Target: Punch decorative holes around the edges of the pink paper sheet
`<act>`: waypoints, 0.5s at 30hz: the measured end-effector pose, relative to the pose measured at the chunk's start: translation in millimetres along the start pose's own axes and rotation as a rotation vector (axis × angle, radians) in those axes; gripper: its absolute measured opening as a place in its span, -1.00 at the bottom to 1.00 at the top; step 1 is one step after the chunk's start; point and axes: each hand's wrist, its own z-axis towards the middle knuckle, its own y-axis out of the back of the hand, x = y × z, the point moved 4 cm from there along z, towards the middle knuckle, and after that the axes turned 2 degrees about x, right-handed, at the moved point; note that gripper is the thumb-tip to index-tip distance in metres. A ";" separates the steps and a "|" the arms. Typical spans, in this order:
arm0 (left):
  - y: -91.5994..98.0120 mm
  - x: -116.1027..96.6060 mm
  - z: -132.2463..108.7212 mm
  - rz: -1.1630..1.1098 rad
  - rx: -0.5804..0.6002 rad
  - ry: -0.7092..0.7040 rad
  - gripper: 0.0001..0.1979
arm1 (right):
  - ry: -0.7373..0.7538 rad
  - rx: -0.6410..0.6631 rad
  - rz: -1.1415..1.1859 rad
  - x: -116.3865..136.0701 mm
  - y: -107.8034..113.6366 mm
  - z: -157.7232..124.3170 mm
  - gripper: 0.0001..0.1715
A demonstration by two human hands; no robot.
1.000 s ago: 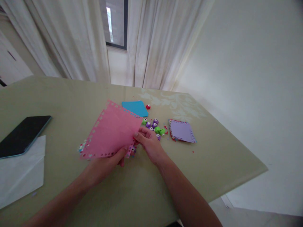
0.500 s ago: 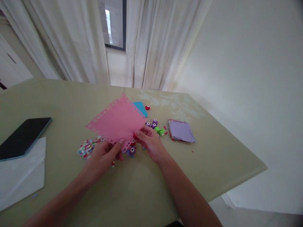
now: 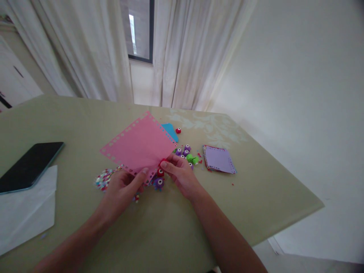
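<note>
My left hand (image 3: 125,186) pinches the near edge of a pink paper sheet (image 3: 139,146), thumb on top. Rows of small punched holes run along the sheet's edges. At the sheet's right-hand near edge, my right hand (image 3: 181,172) is closed on a small red paper punch (image 3: 163,162), mostly hidden by the fingers. Just below the sheet sit another red punch and a purple punch (image 3: 159,184) with a white eye-like button. Colourful paper bits (image 3: 104,179) are heaped beside my left hand, partly covered by it and the sheet.
More purple punches and a green punch (image 3: 192,159) lie beyond my right hand. A blue paper piece (image 3: 171,131) and a red punch (image 3: 178,130) are farther back. Stacked punched sheets (image 3: 219,159) lie right; a phone (image 3: 30,167) and white paper (image 3: 31,212) lie left.
The pink sheet has tilted slightly, and the red punch in my right hand shows a little more at its edge. The camera view has shifted slightly. Both hands keep their grips.
</note>
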 end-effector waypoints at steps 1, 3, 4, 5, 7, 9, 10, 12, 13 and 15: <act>0.7 -0.1 -0.6 0.014 0.000 0.002 -0.46 | -0.003 0.015 -0.016 -0.6 -0.4 -0.4 -0.51; 2.9 -2.7 -1.7 0.019 -0.047 -0.029 -0.50 | -0.018 0.051 -0.041 -2.3 -1.5 -1.5 -0.51; 4.2 -4.5 -2.4 0.008 -0.087 -0.050 -0.55 | -0.026 0.066 -0.053 -3.1 -2.1 -2.1 -0.50; 5.3 -6.1 -3.1 -0.009 -0.130 -0.065 -0.60 | -0.033 0.077 -0.067 -3.9 -2.5 -2.7 -0.49; 6.2 -7.1 -4.7 -0.037 -0.199 -0.052 -0.63 | -0.038 0.086 -0.100 -4.8 -3.2 -3.7 -0.48; 5.8 -6.2 -6.0 -0.047 -0.233 -0.008 -0.60 | -0.037 0.090 -0.118 -5.3 -3.9 -4.1 -0.48; 5.6 -5.6 -6.4 -0.048 -0.242 0.009 -0.59 | -0.038 0.091 -0.113 -5.7 -4.3 -4.1 -0.48; 5.1 -5.3 -6.7 -0.047 -0.243 0.021 -0.57 | -0.048 0.091 -0.086 -6.5 -5.2 -3.7 -0.47; 5.0 -5.4 -6.7 -0.050 -0.240 0.019 -0.57 | -0.053 0.089 -0.074 -6.7 -5.6 -3.5 -0.48; 5.1 -5.8 -6.2 -0.054 -0.231 0.012 -0.58 | -0.056 0.085 -0.049 -6.9 -6.4 -3.1 -0.49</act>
